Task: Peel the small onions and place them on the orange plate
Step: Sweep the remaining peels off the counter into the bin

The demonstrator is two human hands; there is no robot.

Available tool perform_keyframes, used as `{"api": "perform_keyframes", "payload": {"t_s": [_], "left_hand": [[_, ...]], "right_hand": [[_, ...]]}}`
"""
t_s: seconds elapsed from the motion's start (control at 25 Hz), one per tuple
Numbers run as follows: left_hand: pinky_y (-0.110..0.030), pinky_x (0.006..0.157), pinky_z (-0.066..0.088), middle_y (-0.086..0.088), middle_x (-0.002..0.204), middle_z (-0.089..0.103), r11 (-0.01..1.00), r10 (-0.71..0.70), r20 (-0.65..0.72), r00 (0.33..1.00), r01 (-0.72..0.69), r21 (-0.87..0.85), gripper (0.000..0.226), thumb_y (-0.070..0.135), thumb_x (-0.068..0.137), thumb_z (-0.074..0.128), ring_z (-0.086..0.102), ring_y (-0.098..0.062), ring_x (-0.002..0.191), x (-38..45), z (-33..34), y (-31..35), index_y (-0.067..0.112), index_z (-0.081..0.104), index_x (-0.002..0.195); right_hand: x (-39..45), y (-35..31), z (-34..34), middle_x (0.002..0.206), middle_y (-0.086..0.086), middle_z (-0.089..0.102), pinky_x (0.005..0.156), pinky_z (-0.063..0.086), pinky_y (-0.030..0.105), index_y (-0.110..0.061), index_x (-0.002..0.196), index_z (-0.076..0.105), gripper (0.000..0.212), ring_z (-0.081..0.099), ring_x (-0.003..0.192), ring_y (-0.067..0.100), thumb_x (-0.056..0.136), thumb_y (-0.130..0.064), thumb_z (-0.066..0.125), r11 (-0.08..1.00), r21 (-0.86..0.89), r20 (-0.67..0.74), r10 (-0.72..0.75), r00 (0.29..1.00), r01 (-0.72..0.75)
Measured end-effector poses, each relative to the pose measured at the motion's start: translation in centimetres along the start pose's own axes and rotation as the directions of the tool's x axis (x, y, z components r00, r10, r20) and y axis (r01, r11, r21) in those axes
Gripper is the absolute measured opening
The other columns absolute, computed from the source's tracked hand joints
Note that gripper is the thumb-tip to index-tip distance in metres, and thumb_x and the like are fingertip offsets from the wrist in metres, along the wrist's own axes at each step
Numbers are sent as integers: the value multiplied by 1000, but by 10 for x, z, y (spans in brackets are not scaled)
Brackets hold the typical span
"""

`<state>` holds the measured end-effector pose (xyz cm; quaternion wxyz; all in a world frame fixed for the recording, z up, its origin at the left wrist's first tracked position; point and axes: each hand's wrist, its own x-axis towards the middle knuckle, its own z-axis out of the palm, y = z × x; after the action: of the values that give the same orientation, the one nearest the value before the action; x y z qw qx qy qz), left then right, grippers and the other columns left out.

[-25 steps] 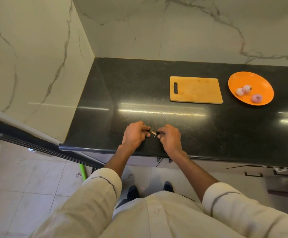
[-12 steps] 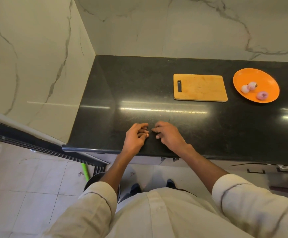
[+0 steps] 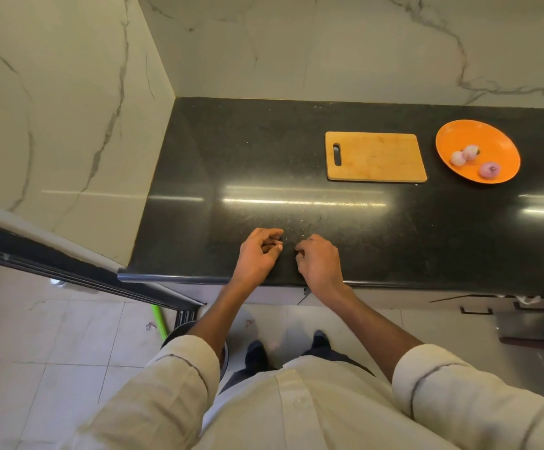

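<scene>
The orange plate [image 3: 478, 131] sits at the back right of the black counter [image 3: 248, 157]. On it lie three peeled small onions: two pale ones touching [image 3: 458, 158] [image 3: 470, 151] and a purple one [image 3: 489, 169] nearer the front rim. My left hand [image 3: 257, 253] and my right hand [image 3: 320, 261] rest side by side on the counter near its front edge, a small gap between them. The fingers of both are curled inward, and I see nothing in either. A few tiny specks of peel [image 3: 300, 234] lie just beyond the fingertips.
A wooden cutting board [image 3: 374, 157] lies left of the plate. Marble walls close off the counter at the back and left. On the floor below, a dark round bin [image 3: 175, 336] sits under my left arm beside a green stick [image 3: 159, 318].
The peel scraps seen between my fingertips a second ago are gone from sight. My hands have drawn slightly apart, and the view has shifted a little left.
</scene>
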<state>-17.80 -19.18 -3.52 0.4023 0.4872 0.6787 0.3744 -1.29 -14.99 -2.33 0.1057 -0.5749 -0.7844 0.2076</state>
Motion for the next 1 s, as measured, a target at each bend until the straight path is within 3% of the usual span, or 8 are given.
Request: {"api": "perform_keyframes", "payload": {"t_s": [0.08, 0.2, 0.24, 0.36, 0.52, 0.72, 0.84, 1.0], "left_hand": [[-28, 102, 58, -1, 124, 66, 998, 20, -12, 1000, -19, 65, 36, 4, 100, 70, 68, -12, 109, 2, 0, 1, 12, 69, 135], [-27, 97, 55, 3, 125, 56, 957, 67, 34, 997, -74, 280, 52, 20, 99, 76, 60, -9, 96, 6, 2, 11, 12, 60, 148], [-26, 98, 52, 2, 129, 53, 942, 50, 66, 997, -69, 329, 62, 27, 96, 80, 56, -9, 99, 7, 5, 15, 13, 56, 152], [-33, 108, 50, -2, 139, 49, 922, -25, 91, 996, -12, 387, 90, 40, 80, 93, 54, -16, 121, 10, 14, 22, 13, 50, 154], [-39, 109, 52, -3, 139, 53, 904, -5, 25, 1000, -7, 427, 95, 42, 69, 99, 53, -20, 125, 11, 22, 18, 15, 53, 147], [-29, 92, 46, 2, 118, 62, 924, 59, -45, 997, -37, 381, 68, 39, 82, 91, 47, -15, 110, 3, 30, 5, 19, 67, 142], [-24, 85, 38, 4, 109, 68, 910, 102, -10, 995, -89, 406, 38, 32, 93, 82, 45, -11, 101, 3, 29, -2, 20, 77, 129], [-34, 87, 53, 0, 107, 77, 823, 239, 71, 969, -241, 514, 19, 23, 102, 72, 62, -18, 98, -4, 28, -3, 18, 83, 117]], "right_hand": [[2, -2, -4, 101, -1, 81, 92, 58, 27, -17, 103, 85, 15, 75, 97, 16, 92, -11, 76, 912, 326, -4, 265, 964, -249], [1, 4, -19, 89, 4, 81, 80, 63, 24, -12, 98, 84, 18, 79, 92, 25, 87, 1, 79, 393, 826, 130, 565, 815, -404], [3, 8, -24, 91, 4, 80, 81, 64, 26, -11, 101, 83, 19, 78, 92, 24, 88, 3, 79, 338, 856, 144, 571, 808, -391], [29, 12, -35, 98, -3, 80, 93, 63, 33, -17, 103, 83, 19, 75, 94, 12, 92, -3, 77, 604, 705, 52, 480, 876, -373], [62, -1, -33, 116, 3, 78, 100, 51, 29, -14, 112, 82, 21, 70, 111, 19, 99, -5, 68, 968, 204, -17, 154, 988, -147], [29, 10, -17, 108, 6, 70, 91, 54, 38, -12, 115, 79, 25, 65, 100, 24, 97, -3, 64, 990, -94, 40, -102, 994, 105], [2, 14, -6, 106, 5, 69, 90, 55, 37, -11, 112, 79, 23, 65, 100, 24, 95, -1, 66, 993, -98, -39, -64, 997, 60], [-15, 9, 7, 105, 6, 69, 88, 56, 36, -9, 106, 80, 19, 65, 99, 24, 95, -1, 67, 998, -68, -54, -7, 999, 4]]}}
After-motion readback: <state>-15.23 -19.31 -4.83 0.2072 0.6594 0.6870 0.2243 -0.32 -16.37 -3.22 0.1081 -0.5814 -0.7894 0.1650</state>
